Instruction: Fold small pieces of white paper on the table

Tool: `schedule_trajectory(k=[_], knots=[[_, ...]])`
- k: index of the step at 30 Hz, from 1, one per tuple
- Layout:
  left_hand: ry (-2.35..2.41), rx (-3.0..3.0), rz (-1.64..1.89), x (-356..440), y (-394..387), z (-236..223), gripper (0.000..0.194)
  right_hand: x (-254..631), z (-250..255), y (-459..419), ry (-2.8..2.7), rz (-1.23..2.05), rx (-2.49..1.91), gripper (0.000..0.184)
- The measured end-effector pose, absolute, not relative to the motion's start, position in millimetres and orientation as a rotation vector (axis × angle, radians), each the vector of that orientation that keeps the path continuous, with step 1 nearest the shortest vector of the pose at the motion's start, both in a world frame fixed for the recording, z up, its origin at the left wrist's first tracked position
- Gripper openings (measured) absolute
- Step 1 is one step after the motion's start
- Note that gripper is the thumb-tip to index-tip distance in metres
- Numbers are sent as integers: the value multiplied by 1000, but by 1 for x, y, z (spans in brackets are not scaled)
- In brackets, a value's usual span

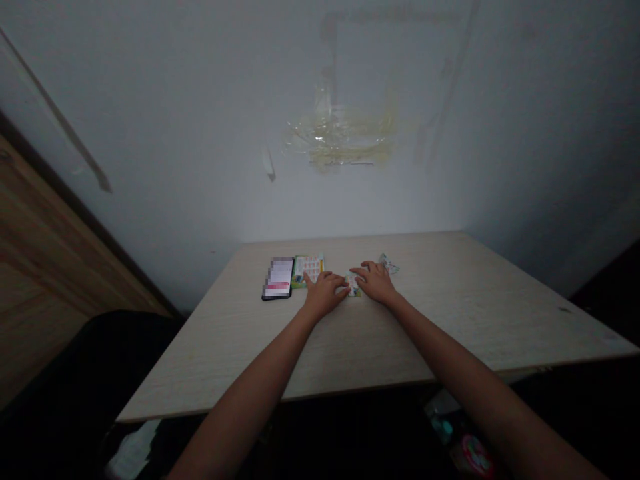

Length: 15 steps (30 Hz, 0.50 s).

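A small printed paper piece (pixel 354 291) lies flat on the table between my two hands. My left hand (pixel 324 293) rests on the tabletop with its fingers stretched, the tips at the paper's left edge. From the other side, my right hand (pixel 375 283) reaches the same paper with spread fingers. Left of my left hand lies a printed green-and-white sheet (pixel 311 265), partly covered by that hand. Some creased printed paper (pixel 389 265) sits just beyond my right hand, partly hidden by it.
A phone (pixel 278 279) with a lit screen lies left of the printed sheet. The pale wooden table (pixel 240 347) meets a wall (pixel 200 133) with old clear tape (pixel 345 137). Below the front edge at right are dim objects, one pink and round (pixel 476 455).
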<state>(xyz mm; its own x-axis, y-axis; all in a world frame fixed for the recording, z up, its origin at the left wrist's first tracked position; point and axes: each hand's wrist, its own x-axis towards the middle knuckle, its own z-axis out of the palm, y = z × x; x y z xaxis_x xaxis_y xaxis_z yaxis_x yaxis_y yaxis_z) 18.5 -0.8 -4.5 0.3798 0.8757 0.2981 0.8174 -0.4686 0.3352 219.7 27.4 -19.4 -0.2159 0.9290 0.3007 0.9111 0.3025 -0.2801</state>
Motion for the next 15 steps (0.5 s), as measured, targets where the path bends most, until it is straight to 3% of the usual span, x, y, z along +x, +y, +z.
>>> schedule_trajectory(k=[15], knots=[[1694, 2468, 651, 19, 0, -9, 51, 238, -41, 48, -2037, 172, -1408, 30]])
